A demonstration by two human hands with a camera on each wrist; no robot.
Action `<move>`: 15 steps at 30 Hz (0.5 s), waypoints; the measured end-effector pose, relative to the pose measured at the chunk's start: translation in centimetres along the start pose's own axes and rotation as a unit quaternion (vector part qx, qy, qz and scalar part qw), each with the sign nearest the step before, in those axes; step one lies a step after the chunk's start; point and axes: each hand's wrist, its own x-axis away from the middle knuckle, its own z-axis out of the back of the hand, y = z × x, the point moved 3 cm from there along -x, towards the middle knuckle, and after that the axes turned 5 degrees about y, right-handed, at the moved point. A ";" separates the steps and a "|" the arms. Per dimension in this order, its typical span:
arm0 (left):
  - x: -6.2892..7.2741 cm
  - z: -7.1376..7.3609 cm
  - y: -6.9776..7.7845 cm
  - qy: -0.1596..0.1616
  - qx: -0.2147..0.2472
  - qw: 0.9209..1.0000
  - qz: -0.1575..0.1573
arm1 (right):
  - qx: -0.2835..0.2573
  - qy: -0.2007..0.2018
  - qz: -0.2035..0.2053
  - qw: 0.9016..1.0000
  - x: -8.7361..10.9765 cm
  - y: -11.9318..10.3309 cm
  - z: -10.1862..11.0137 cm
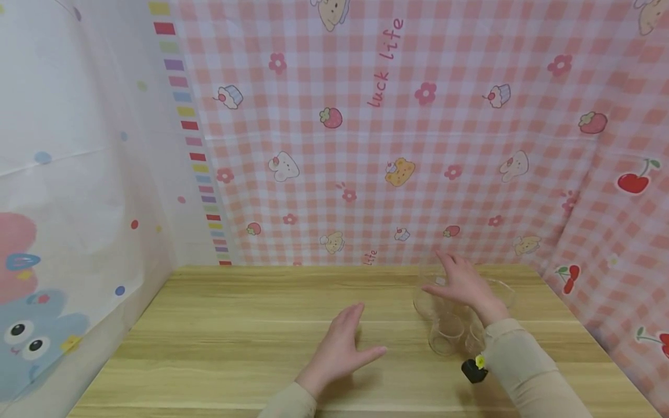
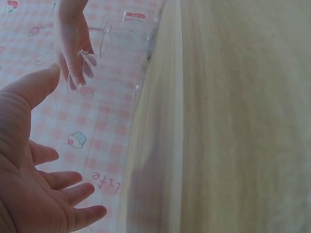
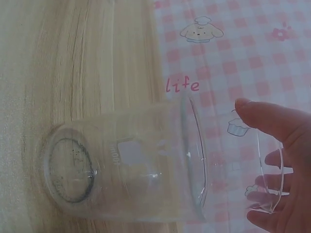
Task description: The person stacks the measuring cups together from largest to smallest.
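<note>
Beaker [image 3: 114,194], lg, clear, upright on wood surface [image 1: 235,337], R side, nr smaller glassware [image 1: 444,341]. R hand [image 1: 462,283] round 2nd glass [image 3: 261,165], can't tell if gripping; L hand [image 1: 337,346] spread above surface.

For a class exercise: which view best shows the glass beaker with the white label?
The right wrist view: the beaker appears close up, its base, label and rim visible. The head view shows it small, faint, partly behind the right hand; the left wrist view shows only faint glass edges against the checked cloth.
</note>
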 end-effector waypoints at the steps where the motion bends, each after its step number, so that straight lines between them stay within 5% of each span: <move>1: -0.1 0.0 0.0 0.000 0.002 1.000 0.000 | -0.002 0.000 -0.001 1.000 0.0 0.0 0.0; 15: -1.4 -0.9 0.4 0.006 0.020 1.000 -0.001 | -0.025 -0.004 -0.032 0.999 -0.3 0.2 -0.2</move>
